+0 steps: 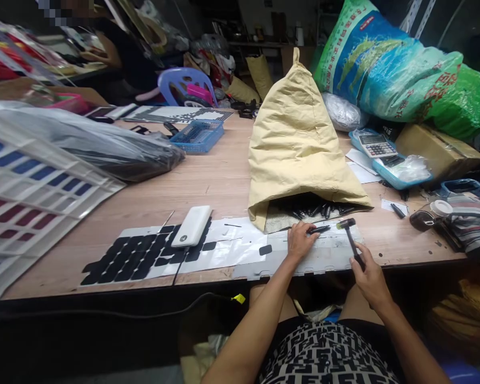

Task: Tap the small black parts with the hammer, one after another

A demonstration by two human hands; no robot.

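Observation:
My right hand (368, 272) is closed round the handle of a small hammer (350, 237), whose head is raised at the right of a grey board (280, 258) along the table's front edge. With bent fingers, my left hand (301, 240) holds a slim black piece (319, 230) that points right, toward the hammer; its exact kind is too small to tell. Just behind both hands, a yellow sack (298, 144) lies with its mouth toward me. Several shiny black pieces (324, 209) show inside that mouth.
Left of my hands are a white power bank (192, 226) with a cable and a sheet of black stickers (124, 256). A blue basket (200, 136) stands farther back. To the right are a calculator (375, 146), a carton (436, 146) and a jar (424, 216). Another person sits back left.

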